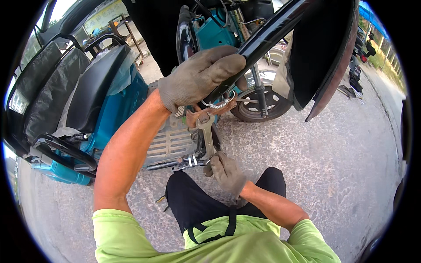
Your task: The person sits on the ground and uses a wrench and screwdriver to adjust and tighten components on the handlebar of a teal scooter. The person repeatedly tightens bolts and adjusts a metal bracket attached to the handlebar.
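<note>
Gripping a wrench (pixel 208 134), the right hand (pixel 227 173) hides its near end; left hand (pixel 199 78) clasps black tube (pixel 272 37).

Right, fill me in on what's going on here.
The gloved left hand grips a thick black bar on a teal vehicle. The gloved right hand holds the lower end of a metal wrench, whose upper end is at a rusty bracket just below the bar. Silvery wire is looped beside the bracket. Whether the wrench is seated on a nut can't be told from this view.
</note>
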The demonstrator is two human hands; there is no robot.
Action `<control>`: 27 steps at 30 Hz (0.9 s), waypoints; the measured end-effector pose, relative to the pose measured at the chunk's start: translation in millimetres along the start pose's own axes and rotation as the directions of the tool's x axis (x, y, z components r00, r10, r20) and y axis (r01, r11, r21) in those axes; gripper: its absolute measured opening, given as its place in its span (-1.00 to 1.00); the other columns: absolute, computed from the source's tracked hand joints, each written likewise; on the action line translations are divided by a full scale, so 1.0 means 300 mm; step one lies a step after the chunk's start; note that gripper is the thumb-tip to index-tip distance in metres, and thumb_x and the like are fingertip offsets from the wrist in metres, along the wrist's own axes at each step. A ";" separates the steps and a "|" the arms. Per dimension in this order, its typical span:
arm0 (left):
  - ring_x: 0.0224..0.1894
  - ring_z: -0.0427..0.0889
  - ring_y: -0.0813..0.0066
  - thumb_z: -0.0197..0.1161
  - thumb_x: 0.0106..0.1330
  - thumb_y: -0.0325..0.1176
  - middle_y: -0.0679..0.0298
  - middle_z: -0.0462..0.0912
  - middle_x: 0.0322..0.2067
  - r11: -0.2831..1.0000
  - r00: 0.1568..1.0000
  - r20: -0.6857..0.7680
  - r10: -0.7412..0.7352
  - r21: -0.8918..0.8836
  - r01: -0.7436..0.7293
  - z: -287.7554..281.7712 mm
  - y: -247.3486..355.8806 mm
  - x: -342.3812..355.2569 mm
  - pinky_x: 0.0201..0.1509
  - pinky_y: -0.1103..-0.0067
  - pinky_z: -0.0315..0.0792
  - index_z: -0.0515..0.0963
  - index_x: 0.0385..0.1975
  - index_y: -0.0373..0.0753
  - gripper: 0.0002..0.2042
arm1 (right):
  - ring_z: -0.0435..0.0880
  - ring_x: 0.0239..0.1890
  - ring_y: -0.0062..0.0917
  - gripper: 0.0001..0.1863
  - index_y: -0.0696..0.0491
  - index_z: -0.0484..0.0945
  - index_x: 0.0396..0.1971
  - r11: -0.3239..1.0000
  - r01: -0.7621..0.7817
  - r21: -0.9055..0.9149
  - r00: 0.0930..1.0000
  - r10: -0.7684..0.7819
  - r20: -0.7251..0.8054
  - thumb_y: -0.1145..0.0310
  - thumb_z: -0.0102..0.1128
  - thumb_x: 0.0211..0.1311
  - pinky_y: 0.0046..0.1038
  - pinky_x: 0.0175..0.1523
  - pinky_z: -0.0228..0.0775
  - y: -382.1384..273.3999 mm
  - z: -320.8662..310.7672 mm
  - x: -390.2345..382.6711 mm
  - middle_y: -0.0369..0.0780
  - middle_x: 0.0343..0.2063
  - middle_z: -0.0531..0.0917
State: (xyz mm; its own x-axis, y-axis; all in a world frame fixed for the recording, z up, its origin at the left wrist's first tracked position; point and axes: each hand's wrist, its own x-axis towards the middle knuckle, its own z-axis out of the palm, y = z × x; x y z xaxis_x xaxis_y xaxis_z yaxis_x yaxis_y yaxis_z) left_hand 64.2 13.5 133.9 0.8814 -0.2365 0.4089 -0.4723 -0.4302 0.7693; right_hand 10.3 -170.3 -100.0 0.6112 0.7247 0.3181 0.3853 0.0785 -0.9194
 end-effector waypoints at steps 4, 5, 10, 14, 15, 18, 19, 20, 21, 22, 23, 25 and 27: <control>-0.25 0.79 0.46 0.12 0.46 0.47 0.21 0.79 -0.30 0.998 0.998 0.037 -0.048 0.043 0.046 -0.014 0.013 0.003 -0.17 0.48 0.67 0.68 -0.02 -0.22 -0.27 | 0.76 -0.33 -0.46 -0.66 0.21 0.58 -0.06 0.958 -0.279 0.064 0.918 0.246 0.312 0.17 0.23 0.56 -0.37 -0.16 0.62 -0.159 0.140 0.045 -0.16 -0.33 0.76; -0.23 0.81 0.45 0.14 0.44 0.47 0.19 0.80 -0.27 0.996 0.996 0.058 -0.068 0.060 0.065 -0.026 0.020 0.008 -0.11 0.47 0.68 0.65 0.03 -0.26 -0.24 | 0.75 -0.35 -0.49 -0.65 0.19 0.62 -0.15 0.925 -0.344 0.162 0.887 0.263 0.379 0.14 0.23 0.54 -0.39 -0.14 0.63 -0.208 0.157 0.059 -0.21 -0.40 0.75; -0.07 0.81 0.36 0.20 0.35 0.53 0.15 0.82 -0.19 0.981 0.978 0.142 -0.155 0.137 0.136 -0.083 0.042 0.009 0.08 0.48 0.66 0.64 0.07 -0.33 -0.14 | 0.67 -0.44 -0.60 -0.60 0.10 0.48 -0.26 0.766 -0.466 0.443 0.736 0.057 0.675 0.05 0.07 0.67 -0.48 -0.31 0.53 -0.473 0.235 0.117 -0.29 -0.50 0.65; -0.03 0.78 0.41 0.17 0.41 0.47 0.16 0.82 -0.12 0.983 0.985 0.089 -0.149 0.123 0.137 -0.087 0.038 -0.022 0.10 0.49 0.63 0.63 0.14 -0.31 -0.19 | 0.68 -0.45 -0.67 -0.60 0.06 0.47 -0.21 0.574 -0.434 0.694 0.810 -0.089 0.580 0.00 0.00 0.71 -0.58 -0.38 0.49 -0.691 0.225 0.180 -0.30 -0.52 0.64; -0.04 0.77 0.43 0.17 0.43 0.45 0.16 0.82 -0.10 0.986 0.979 0.125 -0.162 0.068 0.154 -0.083 0.038 -0.027 0.10 0.49 0.62 0.63 0.16 -0.29 -0.21 | 0.70 -0.50 -0.61 -0.58 0.08 0.49 -0.12 0.438 -0.339 0.833 0.865 -0.203 0.459 -0.02 -0.01 0.71 -0.56 -0.45 0.52 -0.738 0.229 0.221 -0.25 -0.49 0.70; -0.05 0.76 0.50 0.19 0.50 0.34 0.18 0.81 -0.07 0.957 0.960 0.064 -0.272 -0.089 0.277 -0.045 0.047 -0.057 0.12 0.56 0.59 0.62 0.19 -0.26 -0.31 | 0.71 -0.42 -0.62 -0.53 0.06 0.50 -0.04 0.044 -0.226 0.973 0.933 -0.279 0.229 -0.11 -0.03 0.70 -0.56 -0.42 0.57 -0.826 0.159 0.298 -0.26 -0.39 0.69; -0.05 0.75 0.52 0.21 0.53 0.28 0.20 0.81 -0.06 0.962 0.966 -0.009 -0.258 -0.101 0.255 -0.023 0.051 -0.073 0.12 0.60 0.58 0.62 0.18 -0.25 -0.36 | 0.72 -0.43 -0.61 -0.51 0.06 0.51 -0.02 0.032 -0.276 0.961 0.942 -0.190 0.277 -0.13 -0.04 0.70 -0.56 -0.43 0.58 -0.848 0.143 0.312 -0.25 -0.36 0.69; -0.17 0.75 0.52 0.24 0.52 0.24 0.17 0.78 -0.13 0.952 0.963 -0.050 -0.265 -0.172 0.253 -0.011 0.057 -0.087 -0.03 0.60 0.61 0.61 0.15 -0.28 -0.38 | 0.72 -0.44 -0.60 -0.49 0.07 0.51 -0.01 -0.014 -0.299 0.954 0.940 -0.175 0.292 -0.14 -0.05 0.70 -0.56 -0.44 0.59 -0.866 0.131 0.320 -0.23 -0.34 0.69; -0.29 0.76 0.52 0.28 0.52 0.20 0.15 0.76 -0.21 0.937 0.961 -0.085 -0.264 -0.257 0.235 0.000 0.061 -0.098 -0.19 0.60 0.65 0.61 0.12 -0.32 -0.41 | 0.72 -0.45 -0.59 -0.48 0.07 0.51 0.01 -0.078 -0.317 0.945 0.938 -0.173 0.300 -0.16 -0.06 0.70 -0.56 -0.46 0.60 -0.880 0.122 0.324 -0.22 -0.32 0.69; -0.27 0.76 0.50 0.28 0.52 0.18 0.15 0.76 -0.19 0.931 0.979 -0.087 -0.187 -0.333 0.148 0.005 0.065 -0.120 -0.17 0.59 0.65 0.61 0.12 -0.32 -0.42 | 0.72 -0.46 -0.58 -0.47 0.08 0.51 0.01 -0.020 -0.299 0.954 0.942 -0.164 0.292 -0.17 -0.06 0.69 -0.57 -0.48 0.59 -0.889 0.118 0.322 -0.22 -0.32 0.69; -0.25 0.75 0.49 0.29 0.52 0.17 0.15 0.75 -0.18 0.915 0.984 -0.135 -0.118 -0.400 0.055 0.005 0.068 -0.153 -0.16 0.58 0.64 0.61 0.12 -0.32 -0.42 | 0.72 -0.48 -0.58 -0.46 0.08 0.50 0.02 0.013 -0.275 0.961 0.947 -0.168 0.273 -0.17 -0.07 0.69 -0.57 -0.51 0.59 -0.894 0.114 0.317 -0.21 -0.32 0.68; -0.22 0.75 0.47 0.30 0.52 0.14 0.15 0.75 -0.16 0.908 0.942 -0.292 -0.164 -0.417 0.029 0.002 0.067 -0.238 -0.13 0.55 0.64 0.60 0.13 -0.31 -0.44 | 0.72 -0.50 -0.56 -0.44 0.10 0.50 0.03 0.091 -0.259 0.962 0.951 -0.150 0.271 -0.18 -0.08 0.69 -0.59 -0.55 0.59 -0.892 0.111 0.313 -0.20 -0.32 0.68; -0.19 0.74 0.45 0.31 0.52 0.11 0.14 0.74 -0.13 0.914 0.885 -0.457 -0.088 -0.391 -0.111 0.021 0.053 -0.342 -0.09 0.53 0.63 0.60 0.14 -0.31 -0.46 | 0.74 -0.51 -0.54 -0.42 0.13 0.49 0.05 0.169 -0.262 0.950 0.954 -0.106 0.281 -0.18 -0.09 0.69 -0.61 -0.57 0.58 -0.880 0.109 0.319 -0.19 -0.33 0.68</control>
State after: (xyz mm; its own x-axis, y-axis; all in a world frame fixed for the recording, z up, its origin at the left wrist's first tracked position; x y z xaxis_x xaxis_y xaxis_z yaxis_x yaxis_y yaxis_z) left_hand -33.7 25.4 101.1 0.8244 0.2265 0.5188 -0.5273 -0.0263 0.8493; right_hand -55.6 -99.4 165.8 0.3474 0.8754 0.3360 -0.7519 0.4742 -0.4580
